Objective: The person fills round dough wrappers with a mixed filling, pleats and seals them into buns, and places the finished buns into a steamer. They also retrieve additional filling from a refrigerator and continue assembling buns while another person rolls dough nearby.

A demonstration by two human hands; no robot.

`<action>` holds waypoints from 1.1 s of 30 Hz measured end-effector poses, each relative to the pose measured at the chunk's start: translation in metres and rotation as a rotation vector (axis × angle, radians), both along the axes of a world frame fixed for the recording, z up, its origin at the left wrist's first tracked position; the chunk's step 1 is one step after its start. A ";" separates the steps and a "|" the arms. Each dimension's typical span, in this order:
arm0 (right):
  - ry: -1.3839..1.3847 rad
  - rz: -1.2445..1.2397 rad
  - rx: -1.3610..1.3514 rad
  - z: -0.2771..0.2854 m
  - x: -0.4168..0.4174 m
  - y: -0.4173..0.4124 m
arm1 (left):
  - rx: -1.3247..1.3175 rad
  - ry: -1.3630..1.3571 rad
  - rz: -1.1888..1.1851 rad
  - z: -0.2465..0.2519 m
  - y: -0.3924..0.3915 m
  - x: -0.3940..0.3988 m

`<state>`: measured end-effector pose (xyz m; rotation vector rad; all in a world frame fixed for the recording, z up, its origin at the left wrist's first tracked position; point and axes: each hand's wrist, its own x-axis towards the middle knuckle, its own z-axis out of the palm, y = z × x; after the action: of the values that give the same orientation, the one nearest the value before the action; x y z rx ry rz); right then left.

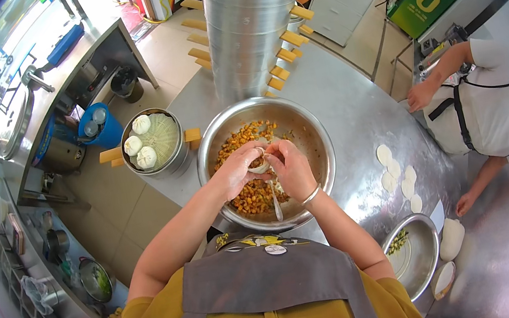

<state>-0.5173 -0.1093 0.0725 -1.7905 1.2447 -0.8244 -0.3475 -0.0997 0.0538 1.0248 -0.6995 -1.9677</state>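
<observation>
Over a large steel bowl (324, 158) of diced orange filling (253, 198), my two hands meet at a dough wrapper (260, 168) with filling inside. My left hand (235, 171) cups the wrapper from beneath and the side. The fingers of my right hand (292, 168) pinch its edge; a bracelet circles that wrist. Below the hands, a metal spoon (277, 205) rests in the bowl, handle towards me. Left of the bowl, a round steamer (179, 157) with wooden handles holds three pleated buns (146, 157) on a woven mat.
A tall stack of metal steamers (254, 34) rises behind the bowl, wooden handles jutting out. Flat dough rounds (384, 154) lie on the steel table (346, 109) to the right. Nearby are a second steel bowl (434, 235) with chopped greens and a dough lump (452, 238). A co-worker (474, 109) stands at the right.
</observation>
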 end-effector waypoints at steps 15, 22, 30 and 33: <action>-0.065 -0.047 0.036 0.034 0.004 0.001 | -0.189 0.062 -0.063 0.013 -0.006 0.015; -0.017 0.008 -0.167 0.019 0.004 0.004 | -0.437 -0.355 -0.228 0.019 -0.006 0.015; 0.015 -0.046 -0.067 0.032 0.001 0.000 | -0.265 -0.006 -0.077 0.026 -0.002 0.012; -0.082 -0.017 -0.015 0.036 0.009 0.001 | -0.301 -0.017 -0.042 0.014 -0.002 0.010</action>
<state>-0.5085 -0.1086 0.1085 -1.7421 1.2051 -0.9105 -0.3375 -0.1019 0.0679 0.8497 -0.9985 -1.8211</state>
